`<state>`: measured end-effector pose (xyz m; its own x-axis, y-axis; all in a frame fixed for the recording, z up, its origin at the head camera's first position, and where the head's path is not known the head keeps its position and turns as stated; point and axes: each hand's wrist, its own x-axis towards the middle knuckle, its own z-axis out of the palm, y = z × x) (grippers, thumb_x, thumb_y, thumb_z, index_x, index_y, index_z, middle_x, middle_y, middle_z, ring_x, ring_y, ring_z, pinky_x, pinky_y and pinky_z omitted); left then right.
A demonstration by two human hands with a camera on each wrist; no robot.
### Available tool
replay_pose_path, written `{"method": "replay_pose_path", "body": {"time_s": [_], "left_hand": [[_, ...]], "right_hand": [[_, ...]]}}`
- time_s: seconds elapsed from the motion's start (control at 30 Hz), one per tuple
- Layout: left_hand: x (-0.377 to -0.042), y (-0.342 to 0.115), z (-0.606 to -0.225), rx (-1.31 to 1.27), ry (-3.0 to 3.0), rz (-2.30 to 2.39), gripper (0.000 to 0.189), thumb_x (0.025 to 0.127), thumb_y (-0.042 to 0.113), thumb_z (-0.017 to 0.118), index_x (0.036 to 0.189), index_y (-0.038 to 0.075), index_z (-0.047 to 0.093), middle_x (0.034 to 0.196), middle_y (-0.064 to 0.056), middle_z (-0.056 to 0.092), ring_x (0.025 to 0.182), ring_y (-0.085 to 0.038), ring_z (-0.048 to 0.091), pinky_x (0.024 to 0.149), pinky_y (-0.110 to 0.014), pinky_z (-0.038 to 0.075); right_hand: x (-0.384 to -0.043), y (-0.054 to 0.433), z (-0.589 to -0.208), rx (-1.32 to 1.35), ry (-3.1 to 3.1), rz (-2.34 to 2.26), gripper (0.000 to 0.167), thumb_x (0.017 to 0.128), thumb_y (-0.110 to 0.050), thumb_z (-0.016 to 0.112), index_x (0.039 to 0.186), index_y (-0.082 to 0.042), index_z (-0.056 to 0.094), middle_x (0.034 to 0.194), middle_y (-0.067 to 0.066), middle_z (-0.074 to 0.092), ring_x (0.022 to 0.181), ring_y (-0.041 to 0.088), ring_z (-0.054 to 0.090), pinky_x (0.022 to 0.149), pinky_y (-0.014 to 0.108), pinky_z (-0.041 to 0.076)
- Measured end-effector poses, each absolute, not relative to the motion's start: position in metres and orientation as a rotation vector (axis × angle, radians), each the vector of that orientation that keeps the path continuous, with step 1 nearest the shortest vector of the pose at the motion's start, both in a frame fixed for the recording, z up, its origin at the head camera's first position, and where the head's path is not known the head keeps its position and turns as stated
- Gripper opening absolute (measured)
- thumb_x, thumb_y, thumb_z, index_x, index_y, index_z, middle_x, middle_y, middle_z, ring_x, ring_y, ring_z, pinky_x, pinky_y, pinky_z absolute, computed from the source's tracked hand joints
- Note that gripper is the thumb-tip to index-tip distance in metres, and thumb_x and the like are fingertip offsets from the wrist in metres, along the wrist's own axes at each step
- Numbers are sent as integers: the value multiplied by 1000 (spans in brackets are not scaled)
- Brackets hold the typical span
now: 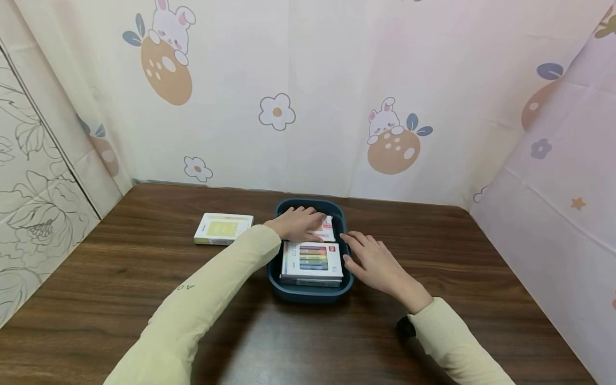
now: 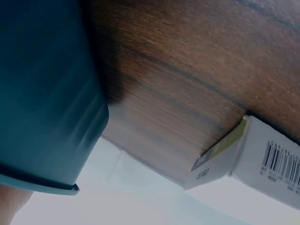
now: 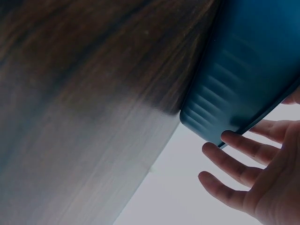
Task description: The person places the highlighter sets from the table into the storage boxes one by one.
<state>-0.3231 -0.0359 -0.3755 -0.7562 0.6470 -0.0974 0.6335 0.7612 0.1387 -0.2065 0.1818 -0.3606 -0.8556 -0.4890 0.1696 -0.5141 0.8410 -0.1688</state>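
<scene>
A dark blue plastic bin (image 1: 310, 294) stands near the back middle of the table. Inside it, at the front, lies a white box with a window showing coloured sticks (image 1: 314, 259), on top of another box. My left hand (image 1: 297, 223) reaches over the bin's left rim and grips a white box with red print (image 1: 326, 229) in the back part, its thumb along the near edge and fingers over the far side. Fingers spread, my right hand (image 1: 375, 262) is at the bin's right rim; in the right wrist view its fingertips (image 3: 229, 136) overlap that rim.
A white and yellow-green box (image 1: 223, 228) lies on the dark wood table (image 1: 159, 256) left of the bin; the left wrist view shows its barcode. A curtain with rabbits and flowers (image 1: 327, 69) hangs behind the table's back edge.
</scene>
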Motion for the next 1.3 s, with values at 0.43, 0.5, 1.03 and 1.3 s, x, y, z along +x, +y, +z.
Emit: {"method": "replay_pose_path", "body": {"time_s": [0.43,0.5,1.03,1.3], "left_hand": [[-315,-39,-353,1024,2808,213,68,87,58,46,143,25,28,145,-3,35,133,-26,33,109,-49,23],[-313,-42,-349,1025,2819,205,65,88,56,44,143,24,29,144,-3,36,132,-25,33,108,-48,25],[-305,-92,-332,1020,2899,305,60,90,50,49,140,19,36,143,-7,39,132,-28,35,107,-50,27],[-302,-128,-328,1007,2952,367,60,90,48,49,139,15,38,140,-8,42,129,-29,38,105,-51,29]], "right_hand": [[-208,182,-360,791,-2905,311,50,93,-34,45,136,-10,41,136,14,44,121,32,45,96,58,35],[-208,183,-360,792,-2906,313,50,93,-34,45,136,-10,41,136,14,44,121,32,45,96,59,35],[-208,184,-362,787,-2905,317,50,92,-34,46,137,-11,41,136,14,43,121,33,45,96,60,34],[-207,183,-362,799,-2895,314,50,92,-34,46,136,-11,42,136,14,44,120,32,45,96,58,36]]}}
